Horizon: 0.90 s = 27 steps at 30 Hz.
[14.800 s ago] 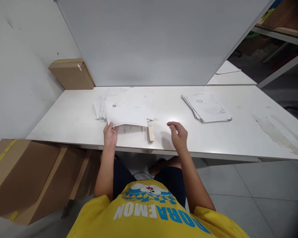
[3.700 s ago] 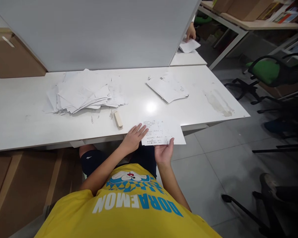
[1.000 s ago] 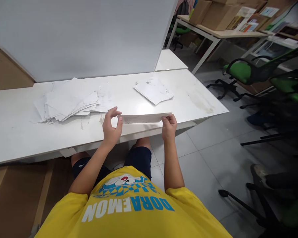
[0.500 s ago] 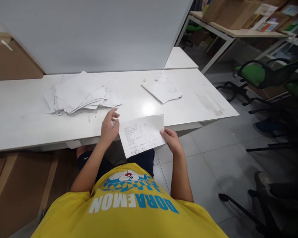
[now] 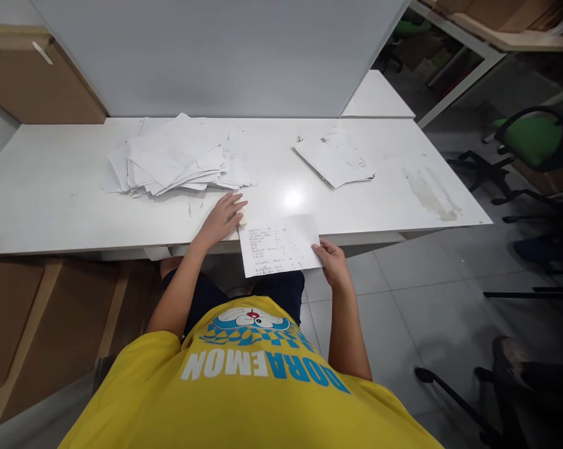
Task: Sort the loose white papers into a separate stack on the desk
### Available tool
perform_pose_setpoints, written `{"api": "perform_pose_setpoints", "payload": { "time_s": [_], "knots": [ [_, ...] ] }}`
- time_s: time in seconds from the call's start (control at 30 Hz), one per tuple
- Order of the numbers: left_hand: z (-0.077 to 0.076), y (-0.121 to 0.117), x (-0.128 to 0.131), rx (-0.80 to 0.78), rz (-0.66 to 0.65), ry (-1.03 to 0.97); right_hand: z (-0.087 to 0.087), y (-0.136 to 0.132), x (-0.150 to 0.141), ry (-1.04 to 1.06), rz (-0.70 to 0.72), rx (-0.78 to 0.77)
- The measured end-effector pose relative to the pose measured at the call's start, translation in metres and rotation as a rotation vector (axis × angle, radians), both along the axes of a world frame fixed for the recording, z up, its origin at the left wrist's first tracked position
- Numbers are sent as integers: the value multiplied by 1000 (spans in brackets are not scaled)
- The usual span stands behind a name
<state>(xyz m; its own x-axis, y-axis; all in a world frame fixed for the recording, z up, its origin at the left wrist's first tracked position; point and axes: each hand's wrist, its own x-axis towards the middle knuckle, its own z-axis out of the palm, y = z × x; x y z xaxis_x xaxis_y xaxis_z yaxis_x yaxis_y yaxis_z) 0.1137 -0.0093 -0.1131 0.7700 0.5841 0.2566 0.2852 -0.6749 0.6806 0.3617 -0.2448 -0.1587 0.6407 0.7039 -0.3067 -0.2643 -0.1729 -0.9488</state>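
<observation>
A written sheet of paper (image 5: 281, 245) hangs over the front edge of the white table, its lower part above my lap. My right hand (image 5: 333, 260) is closed on its right edge, thumb on top. At the sheet's upper left corner is my left hand (image 5: 221, 219), palm down near the table edge, fingers stretched and apart. A small pale yellow patch (image 5: 242, 218) shows beside its fingertips; what it is I cannot make out. Beyond this hand lies a large messy pile of papers (image 5: 173, 156). A smaller stack of papers (image 5: 335, 159) rests farther right.
A grey partition (image 5: 220, 56) rises behind the white table (image 5: 42, 187). Cardboard boxes stand at the back left (image 5: 38, 81) and below the table on the left (image 5: 70, 312). Green office chairs (image 5: 534, 140) and another desk (image 5: 468, 75) are on the right.
My left hand has gone from raised with curled fingers to lying flatter at the table edge. The sheet is less tilted, still in my right hand. The view has shifted left.
</observation>
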Motion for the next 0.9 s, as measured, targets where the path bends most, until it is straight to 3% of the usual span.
{"api": "perform_pose_setpoints", "payload": {
  "time_s": [0.27,0.57,0.77,0.83,0.9],
  "knots": [
    [-5,8,-2,-146,-38,12,3,1,2,-30,42,0],
    [20,-2,4,-132,-57,334,7,6,-4,-31,67,-37],
    [3,-4,5,-76,29,165,26,-11,15,-110,126,-124],
    [-1,-3,4,-70,50,106,33,-22,37,-145,13,-114],
    [-3,-2,2,-71,47,78,36,-23,66,-217,-232,1]
  ]
}}
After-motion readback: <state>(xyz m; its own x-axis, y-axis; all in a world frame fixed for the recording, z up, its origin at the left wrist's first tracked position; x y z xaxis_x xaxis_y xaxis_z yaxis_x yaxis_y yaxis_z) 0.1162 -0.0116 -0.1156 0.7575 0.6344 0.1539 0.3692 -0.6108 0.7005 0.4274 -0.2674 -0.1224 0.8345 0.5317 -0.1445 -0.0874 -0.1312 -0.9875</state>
